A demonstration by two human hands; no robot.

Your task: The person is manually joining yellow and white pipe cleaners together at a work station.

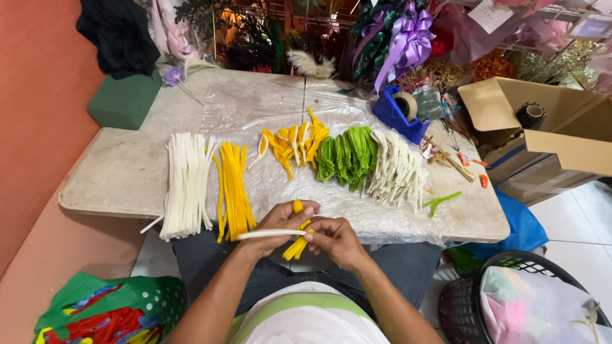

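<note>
A pale stone table (121,172) carries clear plastic sheeting (255,102), pipe-cleaner bundles (233,188), a green foam block (123,99) and a blue tape dispenser (398,114).

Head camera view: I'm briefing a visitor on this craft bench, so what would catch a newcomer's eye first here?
Most likely the sorted rows of fuzzy craft stems across the plastic-covered table: white stems and yellow stems at left, folded green bunches in the middle. Next, at the near edge, the left hand and right hand together hold a folded yellow bundle with a white stem across it. A purple ribbon bow stands out at the back.

stem piles (210,185) left on table (121,172), tape dispenser (398,114) right
</note>
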